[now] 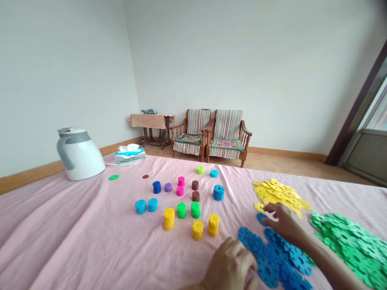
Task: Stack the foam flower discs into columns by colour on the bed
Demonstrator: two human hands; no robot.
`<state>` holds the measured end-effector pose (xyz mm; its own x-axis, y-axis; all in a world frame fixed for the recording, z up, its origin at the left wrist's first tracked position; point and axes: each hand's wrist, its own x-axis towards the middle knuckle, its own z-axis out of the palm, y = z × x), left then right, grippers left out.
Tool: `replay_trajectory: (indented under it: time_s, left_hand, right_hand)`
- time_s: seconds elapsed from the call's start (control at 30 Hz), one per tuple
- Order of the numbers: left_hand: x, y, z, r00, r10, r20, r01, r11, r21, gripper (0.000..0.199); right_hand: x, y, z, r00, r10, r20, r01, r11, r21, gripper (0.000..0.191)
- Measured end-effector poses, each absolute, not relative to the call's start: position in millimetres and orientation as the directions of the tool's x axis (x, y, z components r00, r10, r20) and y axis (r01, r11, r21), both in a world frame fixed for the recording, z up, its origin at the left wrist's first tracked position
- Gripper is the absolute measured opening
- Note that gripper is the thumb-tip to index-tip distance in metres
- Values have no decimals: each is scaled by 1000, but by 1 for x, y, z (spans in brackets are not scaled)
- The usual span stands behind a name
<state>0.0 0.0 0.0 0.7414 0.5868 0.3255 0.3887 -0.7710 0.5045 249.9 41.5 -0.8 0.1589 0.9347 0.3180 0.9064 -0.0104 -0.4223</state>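
Low at the front, my left hand is closed with its fingers curled under, beside a loose pile of blue snowflake discs. What it holds, if anything, is hidden. My right hand is over the far edge of that pile, thumb and forefinger apart. A single blue disc lies at its thumb tip. Just beyond this hand spreads a heap of yellow discs. Green discs are heaped right of my right forearm.
Short disc stacks stand mid-table, including yellow stacks, green stacks and a blue stack. A white jug and a tissue box are at the back left. Two wooden chairs stand beyond the pink cloth.
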Motion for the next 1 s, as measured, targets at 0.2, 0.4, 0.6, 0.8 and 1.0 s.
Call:
replay_trajectory:
  time_s: [0.2, 0.4, 0.6, 0.8, 1.0]
  left_hand:
    - [-1, -4, -2, 674, 641, 368, 388, -730, 562, 23]
    - [2, -2, -2, 641, 661, 389, 379, -714, 589, 16]
    - [2, -3, -4, 686, 619, 382, 359, -745, 563, 16]
    - [0, -5, -5, 723, 586, 366, 390, -783, 484, 14]
    - [2, -2, -21, 756, 482, 443, 415, -876, 246, 16]
  right_hand:
    - [243, 43, -2, 113, 969, 218, 912, -14, -410, 26]
    - [250, 45, -4, 152, 956, 251, 875, -12, -484, 16]
    - [230, 44, 15, 111, 970, 214, 718, 71, -693, 12]
    - [182, 46, 24, 115, 975, 192, 459, 119, -881, 16]
    - [185, 37, 25, 155, 971, 183, 379, 113, -919, 22]
